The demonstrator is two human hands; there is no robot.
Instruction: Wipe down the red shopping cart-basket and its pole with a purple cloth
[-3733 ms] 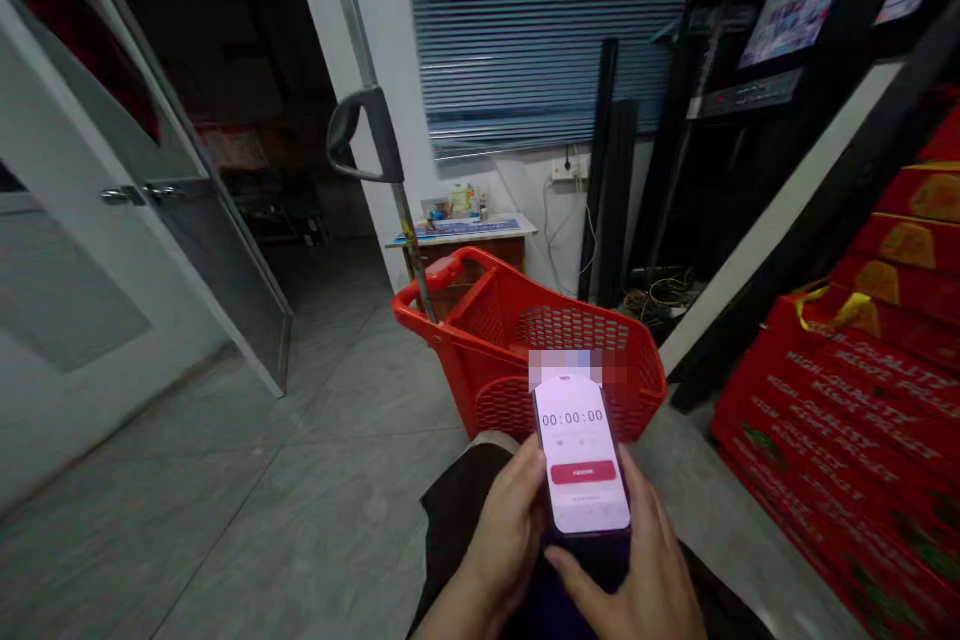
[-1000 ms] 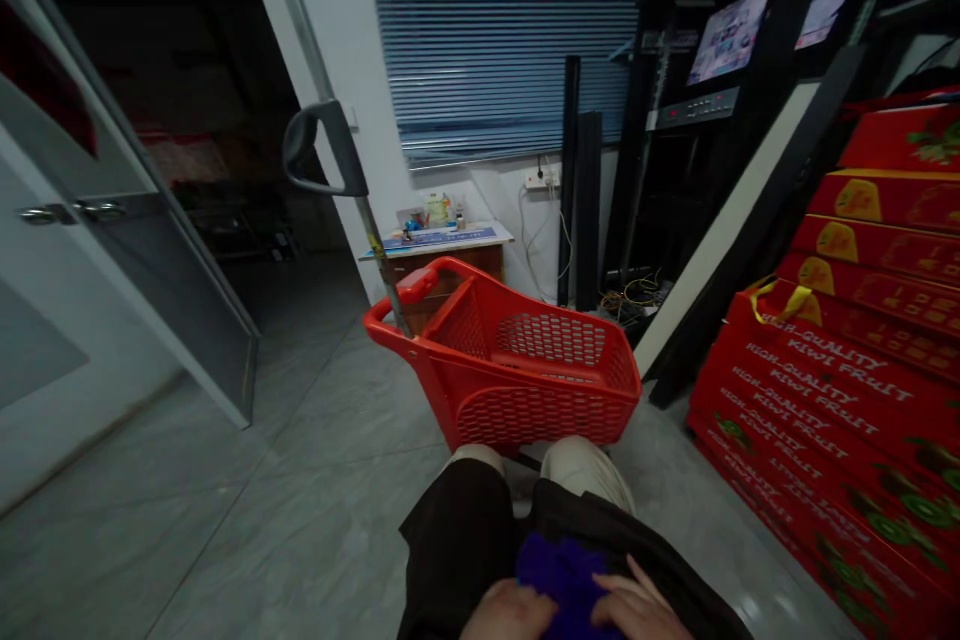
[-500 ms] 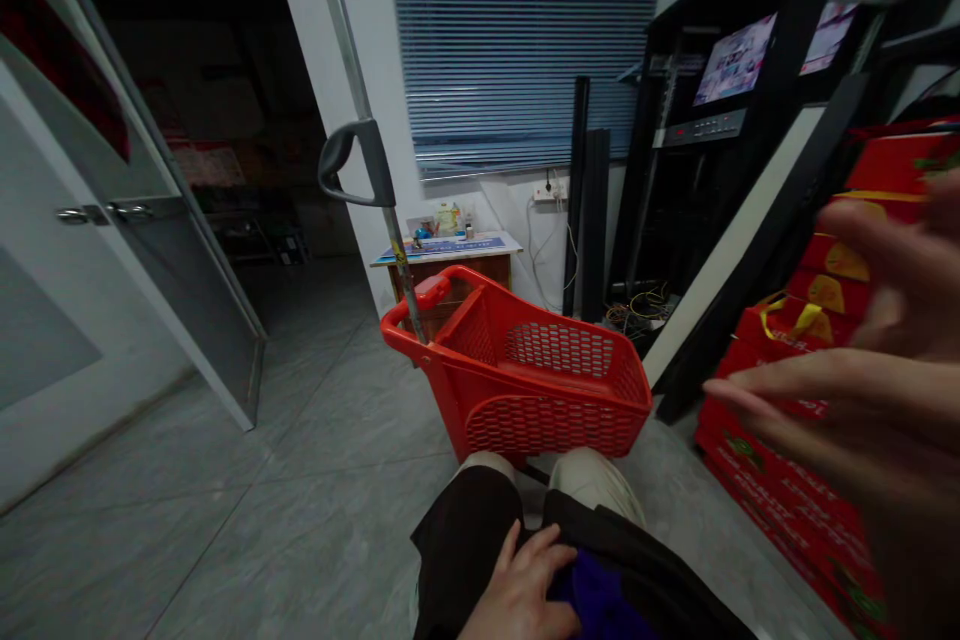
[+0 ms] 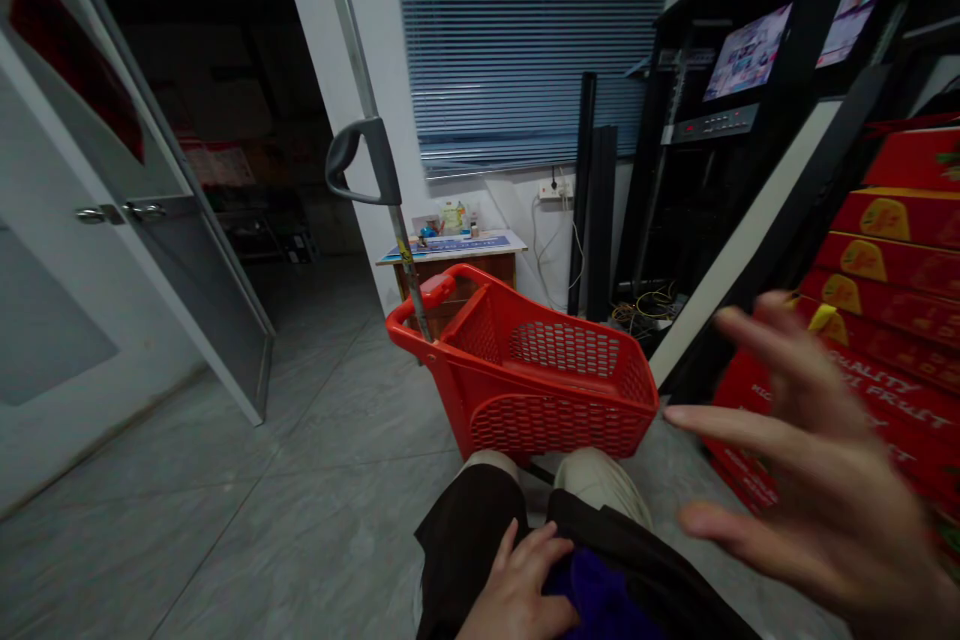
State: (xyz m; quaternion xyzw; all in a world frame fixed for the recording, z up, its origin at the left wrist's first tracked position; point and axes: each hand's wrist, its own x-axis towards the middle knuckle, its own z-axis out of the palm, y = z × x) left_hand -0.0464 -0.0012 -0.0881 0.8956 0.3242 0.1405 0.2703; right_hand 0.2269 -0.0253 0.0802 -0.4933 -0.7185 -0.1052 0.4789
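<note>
Our right hand (image 4: 817, 490) is raised in front of us with fingers spread, released and holding nothing, blurred against the red boxes (image 4: 892, 320) stacked on the right. Our left hand (image 4: 521, 585) lies flat and loose on our lap, its fingertips touching a purple cloth (image 4: 600, 600) that rests on the dark trousers. Just past our knees a red cart (image 4: 540, 385) stands on the grey tiled floor (image 4: 285, 510), its grey handle (image 4: 360, 160) rising on a pole at its left end.
</note>
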